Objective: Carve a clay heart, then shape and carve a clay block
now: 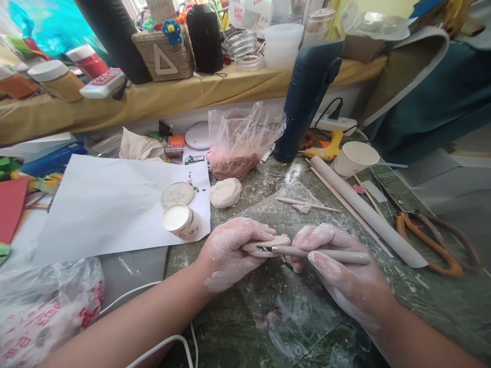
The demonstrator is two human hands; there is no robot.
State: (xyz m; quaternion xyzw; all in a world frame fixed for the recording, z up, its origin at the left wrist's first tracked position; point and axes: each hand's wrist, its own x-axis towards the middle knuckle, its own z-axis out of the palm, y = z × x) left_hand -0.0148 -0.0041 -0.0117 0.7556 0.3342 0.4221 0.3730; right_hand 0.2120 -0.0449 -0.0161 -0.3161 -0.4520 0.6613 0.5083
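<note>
Clay disc under the knife, near the desk's front edge

Left hand (230,250) grasps a flat clay disc (268,244); right hand (341,271) is clenched round a craft knife (318,252), blade touching the disc; dough lump (225,192) lies behind.

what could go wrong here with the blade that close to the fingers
1. The right hand works a small craft knife against the thin clay disc pinched in the left hand; a slip might nick the left fingertips.
2. Both hands are coated in clay, so grip may be slick.
3. The disc is held in the air, unsupported, and might bend or tear.
</note>
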